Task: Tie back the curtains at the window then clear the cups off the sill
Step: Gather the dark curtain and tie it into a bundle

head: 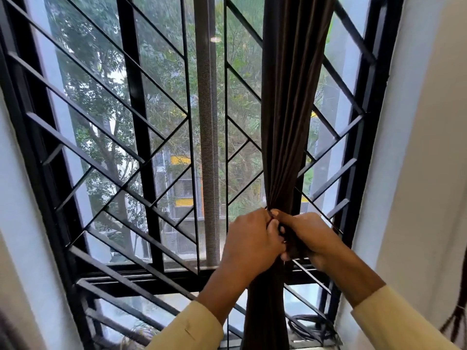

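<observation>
A dark brown curtain [290, 102] hangs in front of the window, right of the middle, and it is gathered into one narrow bundle at the height of the hands. Above the hands the folds spread a little wider; below them the cloth falls straight down between the two forearms to the bottom of the view.

The left hand [250, 238] is clenched on the left side of the bundle, its fingers curled toward the cloth. The right hand [308, 236] grasps the bundle from the right side, and a piece of the dark cloth shows under its fingers. The two hands touch each other at the thumbs, just where the curtain is narrowest. Whether a separate tie or band is in the grip I cannot tell, because the hands cover that place.

Both arms wear pale yellow sleeves [192, 327].

Behind the curtain stands a black metal grille [106, 157] with slanted bars, and behind it a fine mesh screen; green trees [101, 79] show through. A grey vertical strip [208, 137] runs down the middle of the window. Dark cables [309, 324] lie at the lower right, near the foot of the curtain.
</observation>
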